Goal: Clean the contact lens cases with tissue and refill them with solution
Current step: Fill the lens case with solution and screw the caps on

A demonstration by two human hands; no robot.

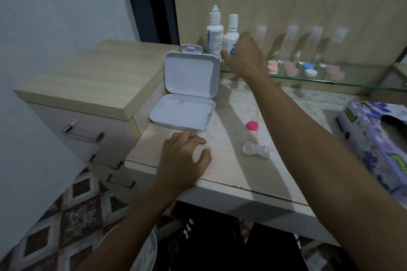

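Clear lens case (256,150): two joined round wells of translucent plastic, both uncapped, lying flat on the pale desk top (231,174) near the front edge, between the two forearms. Wells look dry from this view; cannot tell for certain. One pink screw cap (252,126) sits apart from it, farther back on the lace-patterned mat (233,105).

White hinged box (187,97): open, lid standing upright, tray shallow and bare inside, placed at the desk's left rear corner beside the drawer unit (88,94).

Left hand (182,160): palm down on the desk just in front of the box, fingers loosely curled and slightly spread, thumb out to the right; it holds nothing.

Right hand (244,57): reaching to the back over the glass shelf (308,77), fingers extended toward the shorter solution bottle (231,37). Fingertips are at the bottle's lower body; cannot tell whether they grip it or only touch. A taller solution bottle (214,31) stands just left of it, both white and capped.

On the shelf to the right: blurred pink lens cases (273,67) and one blue and white case (309,69), with clear bottles behind them. Floral tissue box (374,138) at the desk's right edge.
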